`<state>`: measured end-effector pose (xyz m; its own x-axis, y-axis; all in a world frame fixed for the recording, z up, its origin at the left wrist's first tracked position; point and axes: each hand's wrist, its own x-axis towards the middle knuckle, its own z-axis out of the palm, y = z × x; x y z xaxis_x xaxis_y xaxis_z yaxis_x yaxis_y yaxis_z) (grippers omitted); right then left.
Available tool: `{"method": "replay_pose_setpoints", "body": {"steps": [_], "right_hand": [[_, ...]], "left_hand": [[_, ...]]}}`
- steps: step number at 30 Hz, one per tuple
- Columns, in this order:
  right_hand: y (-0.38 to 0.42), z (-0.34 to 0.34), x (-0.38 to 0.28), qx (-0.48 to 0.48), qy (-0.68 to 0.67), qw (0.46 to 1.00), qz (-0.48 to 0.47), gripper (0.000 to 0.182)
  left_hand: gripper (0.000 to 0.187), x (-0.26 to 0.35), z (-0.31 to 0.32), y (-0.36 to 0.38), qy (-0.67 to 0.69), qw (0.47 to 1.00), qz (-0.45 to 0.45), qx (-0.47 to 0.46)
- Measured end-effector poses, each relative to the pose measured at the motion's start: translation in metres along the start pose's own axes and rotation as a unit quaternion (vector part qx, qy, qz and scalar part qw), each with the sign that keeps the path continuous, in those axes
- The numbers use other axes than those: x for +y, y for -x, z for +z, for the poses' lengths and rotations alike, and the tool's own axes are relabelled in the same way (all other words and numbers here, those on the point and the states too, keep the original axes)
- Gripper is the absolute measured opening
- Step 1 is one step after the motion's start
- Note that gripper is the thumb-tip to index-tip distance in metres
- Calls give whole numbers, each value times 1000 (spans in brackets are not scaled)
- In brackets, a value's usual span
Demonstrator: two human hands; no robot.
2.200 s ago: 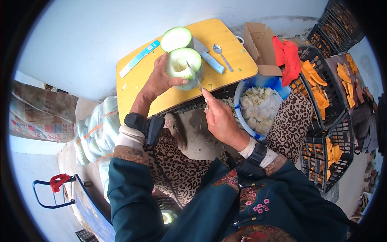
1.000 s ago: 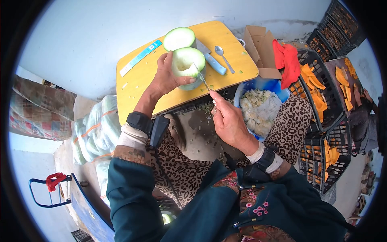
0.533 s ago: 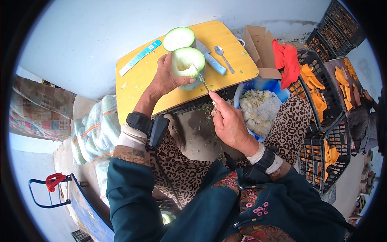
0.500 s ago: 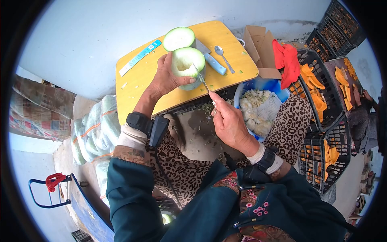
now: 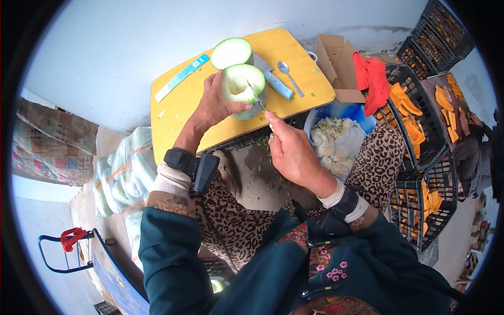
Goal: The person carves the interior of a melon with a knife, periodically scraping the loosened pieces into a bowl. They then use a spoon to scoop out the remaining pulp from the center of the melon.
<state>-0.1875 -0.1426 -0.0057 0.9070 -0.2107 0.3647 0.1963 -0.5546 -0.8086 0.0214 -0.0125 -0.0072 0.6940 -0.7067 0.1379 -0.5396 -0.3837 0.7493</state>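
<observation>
A hollowed wax gourd piece (image 5: 252, 74), pale green with a ragged cavity, stands on the yellow table (image 5: 178, 123). My left hand (image 5: 215, 102) is closed around its left side, thumb along the front. In my right hand (image 5: 295, 155) is a thin-bladed knife (image 5: 257, 98), its tip inside the gourd's opening; my fingers hide its handle. Behind stands a second cut gourd piece (image 5: 231, 52). To the right lie a blue-handled knife (image 5: 279, 85), its blade partly hidden, and a metal spoon (image 5: 290, 79).
A blue-and-white tub (image 5: 370, 122) of pale gourd scraps and netting stands beside my knee. Black crates (image 5: 438, 142) of orange slices are at right, near another person's hand (image 5: 476, 123). A cardboard box (image 5: 349, 95), red cloth (image 5: 370, 81) and bagged gourds (image 5: 126, 170) surround the table.
My right hand and the knife have shifted slightly left and upward, with the tip still in the gourd's cavity. My left hand keeps its hold.
</observation>
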Motion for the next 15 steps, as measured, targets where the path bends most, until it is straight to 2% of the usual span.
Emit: {"method": "replay_pose_setpoints", "body": {"steps": [5, 8, 11, 15], "right_hand": [[-1, -14, -10, -48, 7, 998, 45, 49], [1, -14, -17, -54, 55, 995, 65, 51], [5, 2, -9, 7, 81, 997, -1, 51], [-4, 3, -11, 0, 74, 997, -18, 52]], "left_hand": [[111, -6, 1, -1, -16, 1000, 14, 2], [112, -6, 2, -2, -28, 999, 19, 5], [113, -5, 3, -1, -13, 1000, -2, 16], [116, 0, 1, 0, -10, 999, -32, 8]]}}
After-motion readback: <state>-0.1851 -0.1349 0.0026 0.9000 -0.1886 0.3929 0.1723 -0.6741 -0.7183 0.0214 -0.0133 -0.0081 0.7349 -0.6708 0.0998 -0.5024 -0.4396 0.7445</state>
